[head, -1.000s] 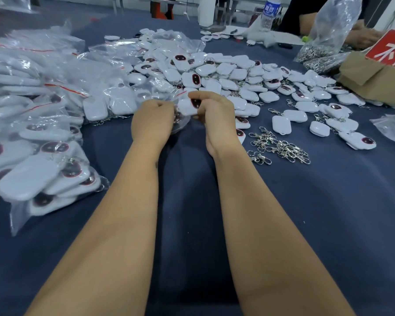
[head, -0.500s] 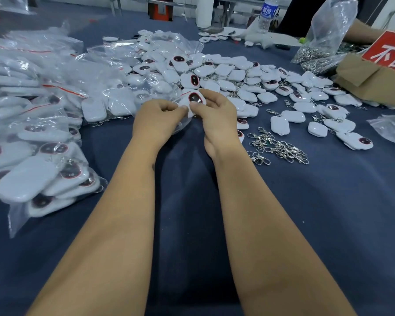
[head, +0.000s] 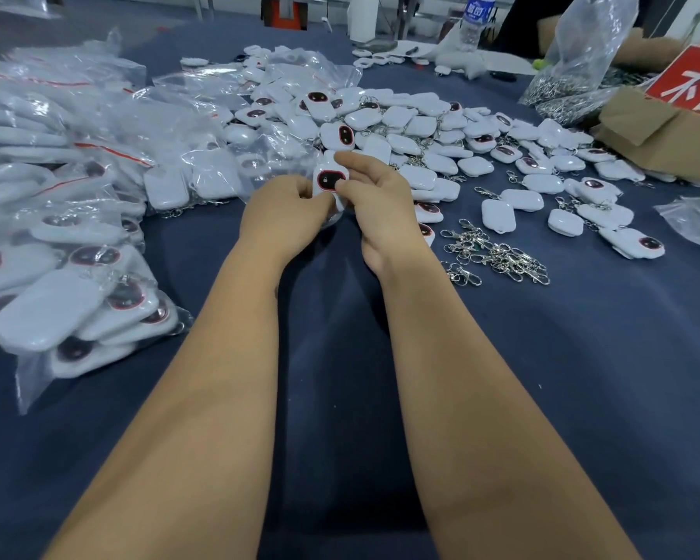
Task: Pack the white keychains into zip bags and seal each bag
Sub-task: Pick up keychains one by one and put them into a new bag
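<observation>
A dark blue cloth covers the worktop (head: 582, 377). Above it, the left hand (head: 287, 214) and right hand (head: 380, 204) both pinch one white keychain (head: 329, 180), its dark window facing up, long axis pointing away. A clear film beneath it is hard to make out. Beyond the grip lie loose keychains (head: 421, 131); left, filled zip bags (head: 77, 220).

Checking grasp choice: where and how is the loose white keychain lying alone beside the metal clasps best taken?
Pinch the white keychain across its two long sides from above. It lies flat, plain side up, apart from the metal clasps, with bare cloth either side.
</observation>
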Motion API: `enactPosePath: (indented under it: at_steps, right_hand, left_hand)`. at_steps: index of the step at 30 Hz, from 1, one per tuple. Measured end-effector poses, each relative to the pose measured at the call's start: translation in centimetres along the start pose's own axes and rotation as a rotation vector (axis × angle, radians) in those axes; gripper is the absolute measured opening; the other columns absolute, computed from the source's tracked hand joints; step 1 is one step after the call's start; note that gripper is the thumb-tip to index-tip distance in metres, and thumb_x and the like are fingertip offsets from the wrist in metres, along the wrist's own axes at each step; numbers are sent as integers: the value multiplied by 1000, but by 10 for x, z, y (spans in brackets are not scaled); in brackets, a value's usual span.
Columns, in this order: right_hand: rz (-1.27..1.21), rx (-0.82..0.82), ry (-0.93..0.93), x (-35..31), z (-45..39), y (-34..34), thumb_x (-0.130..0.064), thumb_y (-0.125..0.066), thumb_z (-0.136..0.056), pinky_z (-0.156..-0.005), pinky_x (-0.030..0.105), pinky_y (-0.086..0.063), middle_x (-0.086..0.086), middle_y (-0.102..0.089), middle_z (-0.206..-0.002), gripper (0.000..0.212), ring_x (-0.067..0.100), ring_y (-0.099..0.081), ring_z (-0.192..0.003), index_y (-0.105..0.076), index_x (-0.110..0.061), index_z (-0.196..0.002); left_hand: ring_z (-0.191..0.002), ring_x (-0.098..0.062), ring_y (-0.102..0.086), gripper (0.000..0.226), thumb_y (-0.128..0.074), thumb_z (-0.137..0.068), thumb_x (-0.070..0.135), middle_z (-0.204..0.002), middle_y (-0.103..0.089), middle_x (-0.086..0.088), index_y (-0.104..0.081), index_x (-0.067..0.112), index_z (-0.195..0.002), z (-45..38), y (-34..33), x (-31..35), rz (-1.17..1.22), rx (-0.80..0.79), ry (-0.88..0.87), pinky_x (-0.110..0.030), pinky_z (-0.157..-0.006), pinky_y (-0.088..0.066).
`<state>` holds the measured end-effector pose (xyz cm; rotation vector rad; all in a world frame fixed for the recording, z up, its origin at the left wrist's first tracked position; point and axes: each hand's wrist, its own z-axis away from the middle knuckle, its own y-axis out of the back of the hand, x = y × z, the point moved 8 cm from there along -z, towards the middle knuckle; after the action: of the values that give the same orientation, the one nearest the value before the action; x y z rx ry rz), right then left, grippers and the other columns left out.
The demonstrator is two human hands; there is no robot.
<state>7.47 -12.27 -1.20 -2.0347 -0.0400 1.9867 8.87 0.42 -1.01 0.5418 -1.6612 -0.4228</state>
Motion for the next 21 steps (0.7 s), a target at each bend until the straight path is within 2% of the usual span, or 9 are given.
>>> enactPosePath:
  at_steps: [4, 9, 12, 15, 17, 19, 21]
  right_hand:
    - [4, -8, -4, 1, 1, -1, 14, -51, -90, -100, 41, -52, 21, -67, -118, 35, 28, -65, -106, -62, -2, -120]
    - [-4, 6, -13, 1, 0, 1, 15, -50, -89, -96, 39, -53, 21, -67, -118, 38, 24, -65, -99, -61, -1, -122]
    - [-7, 9, -12, 1, 0, 2, 17, -49, -89, -99, 40, -52, 22, -67, -118, 38, 26, -64, -101, -60, 0, -121]
    - [-26, 26, -19, 1, -1, 2, 16, -50, -88, -103, 43, -50, 22, -67, -116, 34, 27, -64, -101, -62, -4, -113]
    - [-32, 33, -23, 2, -2, 3, 16, -52, -87, -99, 41, -50, 16, -69, -104, 33, 24, -64, -94, -63, -5, -110]
    - [-22, 35, -18, 3, -3, 3, 15, -53, -87, -96, 37, -51, 10, -68, -94, 32, 21, -64, -87, -64, -6, -109]
    - [-10, 37, -13, 3, -2, 3, 13, -57, -85, -99, 39, -50, 13, -68, -100, 30, 24, -65, -91, -64, -7, -107]
  left_hand:
    - [-60, -14, -49, 32, -54, -91, 36, -64, -58, 3, -68, 9, -82, 0, -3, 1, -3, -10, -21, -29, -56, -38]
    - [-65, -16, -52, 28, -54, -91, 36, -71, -64, 1, -70, 14, -84, 0, -4, 1, 25, -36, -36, -31, -63, -42]
    - [-61, -15, -50, 23, -58, -89, 31, -63, -58, 5, -66, 18, -72, -1, -4, 1, 18, -38, -30, -29, -59, -39]
    - [-56, -12, -47, 30, -63, -86, 27, -56, -50, 8, -53, 24, -58, -1, -4, 0, 0, -34, -30, -28, -55, -34]
    - [-64, -15, -52, 19, -64, -85, 27, -63, -55, 9, -59, 25, -67, -1, -5, 0, 8, -46, -31, -30, -62, -41]
    - [-76, -17, -58, 5, -64, -84, 28, -73, -61, 10, -67, 25, -86, 0, -5, -1, 37, -53, -13, -34, -74, -47]
    - [-78, -15, -59, 14, -63, -82, 30, -76, -61, 12, -67, 29, -96, 0, -5, -1, 68, -58, -1, -33, -77, -47]
